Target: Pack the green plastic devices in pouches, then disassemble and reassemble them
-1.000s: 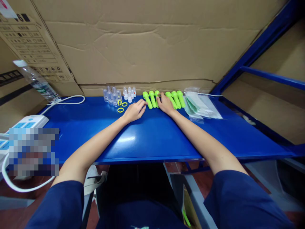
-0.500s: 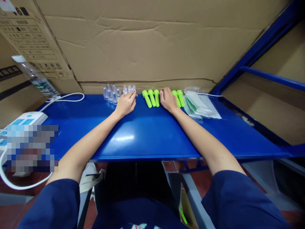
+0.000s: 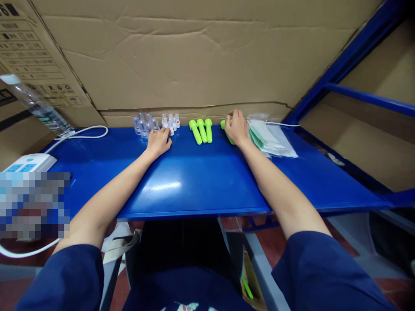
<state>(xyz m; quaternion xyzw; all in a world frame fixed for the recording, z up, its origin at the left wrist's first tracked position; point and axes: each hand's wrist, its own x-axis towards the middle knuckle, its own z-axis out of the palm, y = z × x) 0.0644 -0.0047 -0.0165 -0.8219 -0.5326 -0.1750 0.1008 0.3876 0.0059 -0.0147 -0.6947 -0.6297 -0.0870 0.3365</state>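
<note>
Along the back of the blue table (image 3: 194, 185) stand small clear cups (image 3: 143, 126) and, to their right, several small white-based clear pieces (image 3: 170, 121). My left hand (image 3: 158, 141) rests at the front of both groups, fingers apart, and its fingertips partly cover some pieces. Three bright green handles (image 3: 201, 131) lie side by side in the middle. My right hand (image 3: 238, 128) is over another green handle (image 3: 228, 133), fingers bent on it; whether it grips the handle is hidden. Clear bags with white and green contents (image 3: 270, 139) lie just right of that hand.
A plastic bottle (image 3: 40, 108) leans at the far left, near a white cable and a power strip (image 3: 35, 162). Cardboard (image 3: 181, 60) walls the back. A blue frame bar (image 3: 369, 100) crosses the right side.
The view has shifted slightly. My left hand has moved a little left, uncovering more white-based pieces. My right hand has moved right, away from the three green handles, onto the right-hand green ones.
</note>
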